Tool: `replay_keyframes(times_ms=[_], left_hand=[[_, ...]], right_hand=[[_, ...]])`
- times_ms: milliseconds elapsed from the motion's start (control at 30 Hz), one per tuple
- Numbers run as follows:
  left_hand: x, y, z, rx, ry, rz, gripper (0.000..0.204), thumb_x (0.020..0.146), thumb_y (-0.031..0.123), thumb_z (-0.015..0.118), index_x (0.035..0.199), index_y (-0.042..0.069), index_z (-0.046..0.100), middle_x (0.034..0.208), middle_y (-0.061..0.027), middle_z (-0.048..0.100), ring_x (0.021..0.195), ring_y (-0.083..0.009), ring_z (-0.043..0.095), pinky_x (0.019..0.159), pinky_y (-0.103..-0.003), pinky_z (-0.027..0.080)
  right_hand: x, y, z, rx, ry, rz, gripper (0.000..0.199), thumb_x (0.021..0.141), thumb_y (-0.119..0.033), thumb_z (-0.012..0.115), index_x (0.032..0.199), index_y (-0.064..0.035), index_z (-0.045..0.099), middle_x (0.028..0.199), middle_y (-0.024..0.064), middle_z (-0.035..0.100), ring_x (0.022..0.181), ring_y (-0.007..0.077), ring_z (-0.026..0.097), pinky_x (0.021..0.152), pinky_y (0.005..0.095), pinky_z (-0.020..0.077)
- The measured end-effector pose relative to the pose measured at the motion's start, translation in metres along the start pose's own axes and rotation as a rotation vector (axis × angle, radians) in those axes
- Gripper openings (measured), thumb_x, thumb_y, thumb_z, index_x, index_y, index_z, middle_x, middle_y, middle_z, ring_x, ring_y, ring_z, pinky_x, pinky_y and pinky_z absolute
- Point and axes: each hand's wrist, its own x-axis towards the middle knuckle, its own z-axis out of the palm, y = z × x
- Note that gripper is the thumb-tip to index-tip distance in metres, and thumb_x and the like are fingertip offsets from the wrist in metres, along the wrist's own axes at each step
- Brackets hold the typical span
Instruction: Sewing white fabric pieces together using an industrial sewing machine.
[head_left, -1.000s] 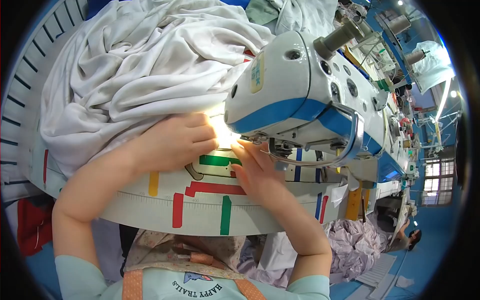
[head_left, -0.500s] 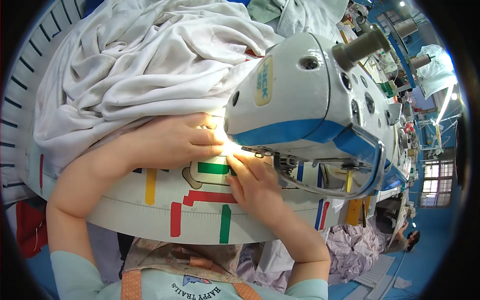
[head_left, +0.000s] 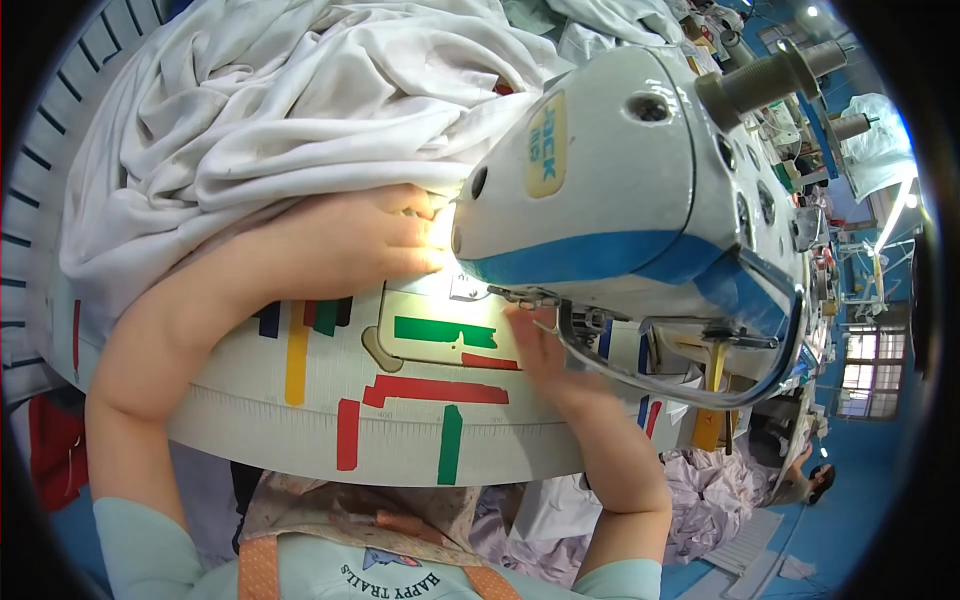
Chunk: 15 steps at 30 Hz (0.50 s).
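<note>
A large heap of white cloth (head_left: 330,110) covers the left and far side of the sewing machine table. My left hand (head_left: 365,240) lies at the cloth's near edge, its fingers curled onto the fabric beside the needle area. Glare from the lamp washes out its fingertips. The white and blue sewing machine head (head_left: 590,190) stands just right of that hand. Under its right part, by the metal guard, is my right hand (head_left: 545,355), smeared by motion and partly hidden, so its fingers cannot be read. The needle plate (head_left: 467,288) shows between both hands.
Red, green, yellow and blue tape strips mark the table (head_left: 400,440) along a printed ruler. Thread cones (head_left: 770,85) rise at the right. Crumpled pale lilac cloth (head_left: 715,495) lies lower right, where another person (head_left: 800,485) is visible farther off.
My right hand has drawn away from the needle area to the right, uncovering the green tape and plate. My left hand has shifted slightly away from me with the cloth edge.
</note>
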Motion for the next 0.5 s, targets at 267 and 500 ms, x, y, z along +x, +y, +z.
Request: replay_keyframes(times_ms=[267, 500], left_hand=[[0.001, -0.007, 0.002, 0.017, 0.008, -0.002, 0.019, 0.084, 0.011, 0.053, 0.097, 0.013, 0.066, 0.101, -0.0008, 0.063, 0.11, -0.02, 0.052, 0.095, -0.028, 0.043], [0.0, -0.006, 0.003, -0.03, -0.009, -0.043, 0.018, 0.084, 0.01, 0.053, 0.095, 0.013, 0.067, 0.102, -0.0009, 0.063, 0.11, -0.0182, 0.052, 0.096, -0.027, 0.042]], right_hand=[[0.003, 0.075, 0.023, -0.635, 0.316, -0.259, 0.044, 0.097, -0.029, 0.047, 0.131, -0.0018, 0.043, 0.132, 0.0151, 0.048, 0.118, 0.0285, 0.049, 0.1, 0.0434, 0.0389], [0.014, 0.008, -0.005, -0.153, 0.276, -0.316, 0.038, 0.093, -0.023, 0.057, 0.126, -0.0053, 0.05, 0.12, 0.0128, 0.057, 0.106, 0.0273, 0.057, 0.093, 0.0403, 0.0436]])
